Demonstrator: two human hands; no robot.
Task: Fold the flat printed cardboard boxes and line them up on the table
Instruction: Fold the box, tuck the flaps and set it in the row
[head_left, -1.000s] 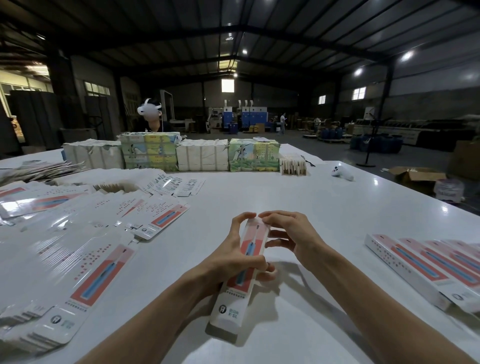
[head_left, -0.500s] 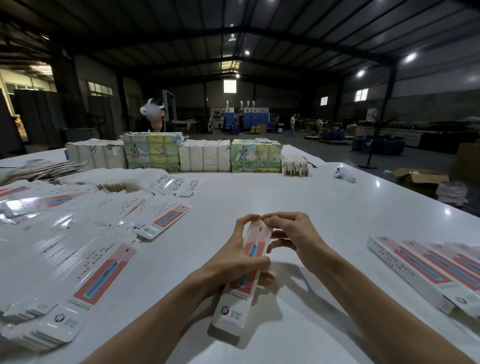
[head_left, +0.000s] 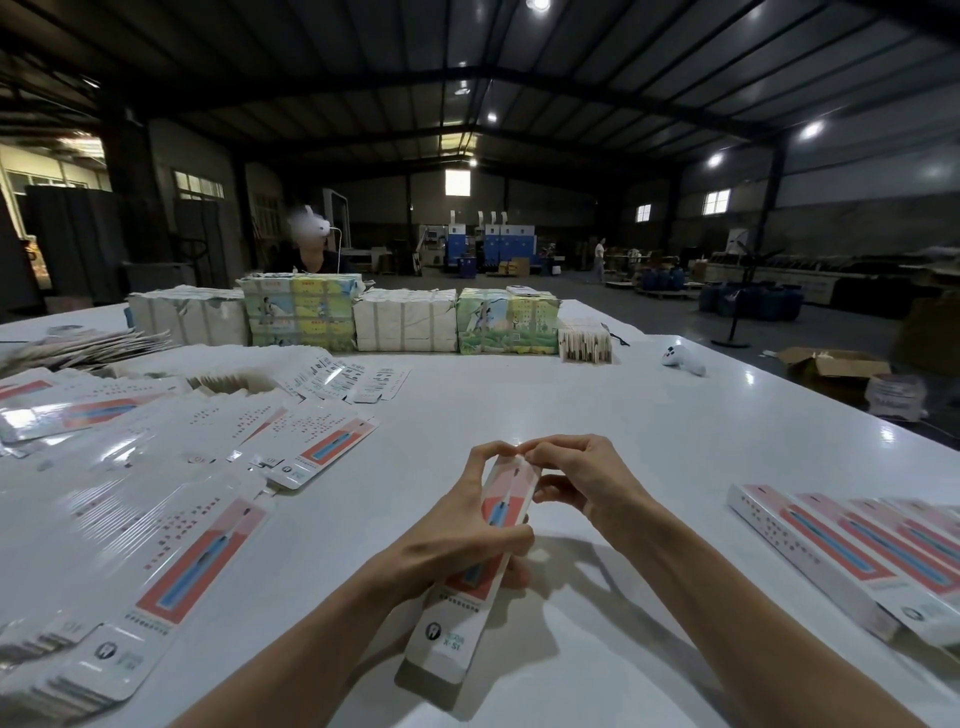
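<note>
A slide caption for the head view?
Left hand grips a printed box; right hand pinches its far end.

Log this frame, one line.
left hand: holds box | right hand: pinches its far end | folded boxes: right | flats: left

A row of wrapped bundles runs across the middle of the frame: a white bundle (head_left: 189, 322), a printed bundle (head_left: 301, 312) in green and yellow, a second white bundle (head_left: 405, 327) and a second printed bundle (head_left: 506, 322), each touching the next. Just right of them stands a small stack of thin cards (head_left: 584, 340), and further right lies a white controller (head_left: 684, 359). Behind the row sits a person (head_left: 311, 257) wearing a white headset. At the right edge an open carton (head_left: 831, 361) sits on the floor beside a white bag (head_left: 896, 397). Further back are a standing fan (head_left: 732, 317), blue barrels (head_left: 753, 301) and blue machines (head_left: 491, 244).
</note>
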